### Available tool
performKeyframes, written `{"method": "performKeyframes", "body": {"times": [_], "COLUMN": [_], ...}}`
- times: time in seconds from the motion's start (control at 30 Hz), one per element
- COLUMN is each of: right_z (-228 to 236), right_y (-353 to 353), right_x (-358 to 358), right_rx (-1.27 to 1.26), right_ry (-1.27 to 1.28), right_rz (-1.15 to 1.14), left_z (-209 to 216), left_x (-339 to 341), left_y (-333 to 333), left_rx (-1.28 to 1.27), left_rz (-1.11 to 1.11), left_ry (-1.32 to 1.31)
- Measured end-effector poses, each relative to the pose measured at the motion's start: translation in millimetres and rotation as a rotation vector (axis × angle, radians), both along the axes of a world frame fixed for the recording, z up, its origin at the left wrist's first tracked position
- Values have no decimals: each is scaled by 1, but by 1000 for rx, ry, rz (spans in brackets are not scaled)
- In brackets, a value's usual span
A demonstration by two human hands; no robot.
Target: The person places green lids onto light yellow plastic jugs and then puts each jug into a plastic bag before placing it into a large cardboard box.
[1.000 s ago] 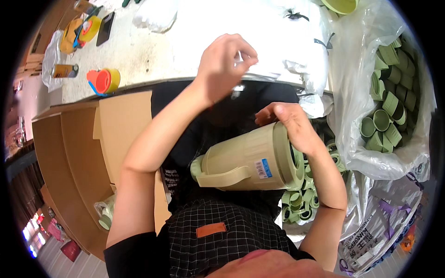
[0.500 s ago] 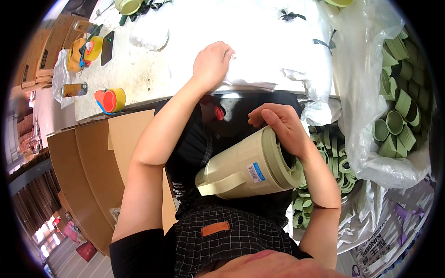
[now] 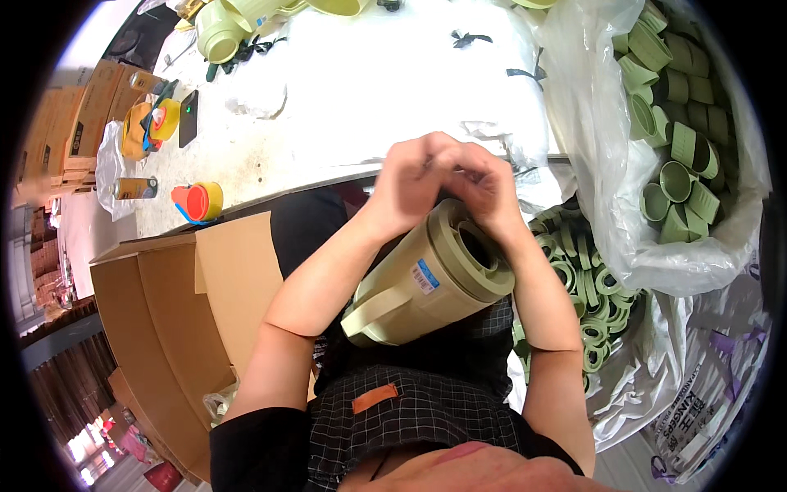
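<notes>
A pale green jug [image 3: 396,289] lies tilted across my lap, its handle toward the lower left and its round open end toward the upper right. A white label with a blue band is stuck on its side. Just beyond that open end my left hand [image 3: 412,184] and my right hand [image 3: 485,190] meet, fingers curled together at the table's near edge. What they pinch, if anything, is hidden behind the fingers. My right wrist passes close beside the jug's rim. White plastic wrapping [image 3: 369,90] covers the table past my hands.
An open cardboard box [image 3: 176,303] stands at my left. On the table [image 3: 238,168] are a yellow-and-red tape roll [image 3: 198,202], a can [image 3: 135,188] and a phone [image 3: 188,119]. At right, a clear plastic bag [image 3: 631,250] holds several green cups [image 3: 676,180]; green ring-shaped parts [image 3: 594,303] lie below it.
My left hand has come back from the white wrapping to meet my right hand. The jug has shifted a little left, its open end turned more upward. The whole view has shifted slightly.
</notes>
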State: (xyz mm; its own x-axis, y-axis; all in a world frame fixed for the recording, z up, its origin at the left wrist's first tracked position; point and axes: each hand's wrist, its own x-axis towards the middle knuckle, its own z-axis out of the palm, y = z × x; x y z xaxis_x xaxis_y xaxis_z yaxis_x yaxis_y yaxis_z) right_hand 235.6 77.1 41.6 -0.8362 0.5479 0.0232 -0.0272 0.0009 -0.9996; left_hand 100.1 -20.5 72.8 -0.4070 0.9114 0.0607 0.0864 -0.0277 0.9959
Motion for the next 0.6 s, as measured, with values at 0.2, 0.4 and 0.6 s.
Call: {"method": "performKeyframes", "body": {"times": [0.2, 0.4, 0.6], "right_z": [-6, -3, -16], "right_y": [-1, -6, 0], "right_x": [16, 2, 13], "right_rx": [-175, -86, -153], "right_ry": [19, -8, -57], "right_rz": [-213, -168, -274], "left_z": [-1, -49, -17], "left_x": [-39, -114, -91], "left_y": [-13, 33, 20], "left_rx": [75, 67, 94], "left_rz": [590, 533, 619], "left_ry": [931, 442, 708]}}
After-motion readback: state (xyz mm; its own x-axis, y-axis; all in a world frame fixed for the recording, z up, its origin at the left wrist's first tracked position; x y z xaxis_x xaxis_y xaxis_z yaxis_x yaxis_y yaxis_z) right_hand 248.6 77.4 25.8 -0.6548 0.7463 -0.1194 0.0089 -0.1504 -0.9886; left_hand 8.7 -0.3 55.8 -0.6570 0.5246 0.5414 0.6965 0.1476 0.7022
